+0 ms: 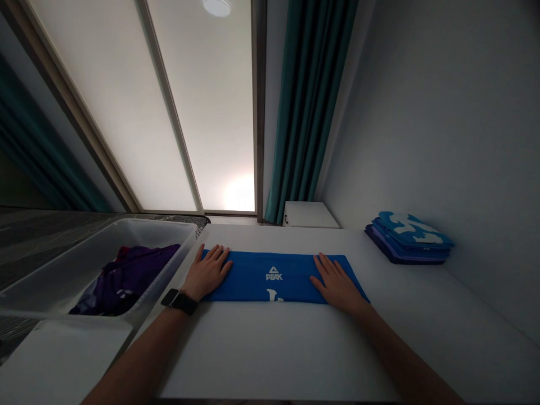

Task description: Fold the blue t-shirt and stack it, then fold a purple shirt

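Note:
A blue garment (248, 275), folded into a long flat strip, lies across the white table. White "PEAK" lettering and part of a white print show at its middle. My left hand (210, 271) rests flat on the strip's left end, fingers spread, with a black watch on the wrist. On the right end lies my right hand (336, 283), palm down and fingers apart. Neither hand grips the cloth. The garment's full shape is hidden by the folds.
To the left stands a translucent plastic bin (166, 226) with crumpled purple and dark clothes (126, 275) inside. A stack of folded blue and purple garments (411, 239) sits at the table's right, near the wall. Behind the table is a small white cabinet (310, 215).

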{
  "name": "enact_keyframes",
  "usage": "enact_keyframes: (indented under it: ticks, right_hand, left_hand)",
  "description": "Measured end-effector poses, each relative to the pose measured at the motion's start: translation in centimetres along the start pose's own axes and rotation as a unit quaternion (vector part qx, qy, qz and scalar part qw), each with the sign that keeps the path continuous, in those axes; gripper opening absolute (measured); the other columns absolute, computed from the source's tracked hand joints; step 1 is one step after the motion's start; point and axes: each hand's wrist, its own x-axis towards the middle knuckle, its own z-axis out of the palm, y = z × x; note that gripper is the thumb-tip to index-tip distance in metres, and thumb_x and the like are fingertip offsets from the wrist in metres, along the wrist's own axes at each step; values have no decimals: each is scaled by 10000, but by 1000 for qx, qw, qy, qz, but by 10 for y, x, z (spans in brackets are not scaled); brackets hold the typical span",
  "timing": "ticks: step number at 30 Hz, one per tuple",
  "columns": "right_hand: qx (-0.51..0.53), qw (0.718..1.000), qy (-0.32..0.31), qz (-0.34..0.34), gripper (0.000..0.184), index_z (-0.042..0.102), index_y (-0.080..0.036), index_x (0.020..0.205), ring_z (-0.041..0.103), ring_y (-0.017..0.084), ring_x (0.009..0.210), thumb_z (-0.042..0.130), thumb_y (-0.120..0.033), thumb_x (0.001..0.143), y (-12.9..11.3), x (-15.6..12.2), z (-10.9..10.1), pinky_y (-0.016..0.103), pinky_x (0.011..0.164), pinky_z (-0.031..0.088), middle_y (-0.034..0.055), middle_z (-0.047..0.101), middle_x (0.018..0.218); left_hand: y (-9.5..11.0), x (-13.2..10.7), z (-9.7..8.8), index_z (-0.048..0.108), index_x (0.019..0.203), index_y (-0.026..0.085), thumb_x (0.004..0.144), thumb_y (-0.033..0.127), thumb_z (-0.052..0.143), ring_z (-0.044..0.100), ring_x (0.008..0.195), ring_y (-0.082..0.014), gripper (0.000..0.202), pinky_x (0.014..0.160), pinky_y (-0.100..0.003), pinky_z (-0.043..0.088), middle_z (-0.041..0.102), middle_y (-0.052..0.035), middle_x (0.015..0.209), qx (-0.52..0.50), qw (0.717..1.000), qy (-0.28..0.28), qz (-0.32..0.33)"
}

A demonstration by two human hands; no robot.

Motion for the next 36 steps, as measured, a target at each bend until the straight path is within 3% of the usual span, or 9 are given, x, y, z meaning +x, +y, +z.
enact_keyframes:
  ticks: [3,6,8,12,16,20,25,36]
  right_hand:
    - [-4,1000,3,1,832,87,-164,1548,47,233,1476,59,-697,910,-1,0,0,438,1205,52,50,92,1610]
    - [-10,1000,8,-1,831,106,-159,1546,52,224,1476,54,-693,912,-2,0,0,425,1205,55,53,100,1609]
    - [-11,1000,6,-1,832,120,-155,1544,60,218,1476,53,-693,913,-1,0,0,423,1204,57,58,101,1609]
    - [-6,1000,11,-10,828,140,-164,1544,69,221,1476,69,-696,913,2,0,1,434,1204,54,58,109,1608]
    - [-3,1000,19,-15,821,147,-174,1545,67,228,1476,80,-695,914,7,1,4,441,1203,43,56,106,1610]
    - [-11,1000,18,-6,821,139,-173,1546,68,230,1476,67,-692,914,7,-2,5,452,1200,47,57,113,1608]
    - [-19,1000,22,0,822,154,-163,1543,82,230,1475,63,-688,916,6,-6,6,444,1200,44,64,128,1606]
    - [-23,1000,6,-6,806,131,-145,1542,91,209,1475,33,-658,928,13,1,-5,422,1200,45,59,119,1606]
  left_hand:
    - [30,-4,-8,404,1456,174,987,484,256,284,1432,-257,581,1197,-497,92,402,-109,1509,-31,999,30,32]
    - [59,-8,-4,299,1506,229,989,529,228,291,1430,-245,603,1180,-486,204,318,-56,1554,-94,990,-24,104]
    - [66,-10,4,269,1513,255,987,544,224,284,1432,-248,602,1174,-500,218,286,-40,1564,-114,983,-56,135]
    - [48,-8,15,235,1517,289,990,532,249,272,1437,-236,580,1178,-478,216,266,-20,1571,-118,983,-54,131]
    - [14,-4,16,276,1509,281,987,541,248,276,1436,-238,583,1181,-468,190,293,-32,1564,-92,991,-41,89]
    - [-4,3,17,293,1505,268,990,526,233,271,1439,-230,580,1173,-469,178,305,-45,1560,-74,995,-46,56]
    - [-9,10,18,315,1496,263,990,485,234,277,1436,-227,558,1156,-471,191,318,-48,1556,-62,995,-61,45]
    - [0,3,16,296,1506,235,994,480,224,255,1445,-238,572,1161,-502,174,296,-56,1562,-69,995,-74,19]
